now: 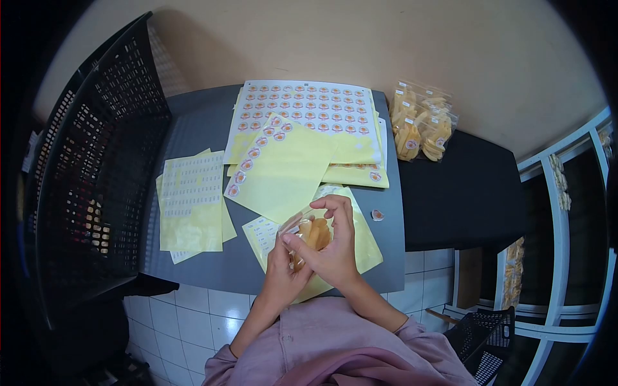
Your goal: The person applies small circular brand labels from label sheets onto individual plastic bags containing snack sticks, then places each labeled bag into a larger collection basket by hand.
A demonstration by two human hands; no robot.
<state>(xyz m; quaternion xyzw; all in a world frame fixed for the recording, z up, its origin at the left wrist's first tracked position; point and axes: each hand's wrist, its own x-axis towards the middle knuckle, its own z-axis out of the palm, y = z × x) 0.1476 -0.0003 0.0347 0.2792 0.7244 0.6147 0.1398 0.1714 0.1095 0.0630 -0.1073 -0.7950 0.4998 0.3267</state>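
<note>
Between my two hands is a clear plastic bag of yellow chips [315, 234], held over the front of the grey table. My left hand [280, 262] grips its lower left side, the thumb near the bag's middle. On the other side, my right hand [337, 248] wraps round the bag with its fingers curled at the upper right and its thumb across the front. Beneath the hands lie yellow label sheets [365, 248]. A yellow backing sheet [290, 164] with round logo stickers along its edges lies just beyond them. One loose sticker [377, 215] is right of the hands.
Sheets of round stickers [309, 106] are stacked at the back. Small-print label sheets [192, 199] lie at the left, beside a tall black basket [96, 161]. Filled chip bags [421, 122] stand on a black surface [460, 193] at the right. White shelving [557, 257] stands beyond it.
</note>
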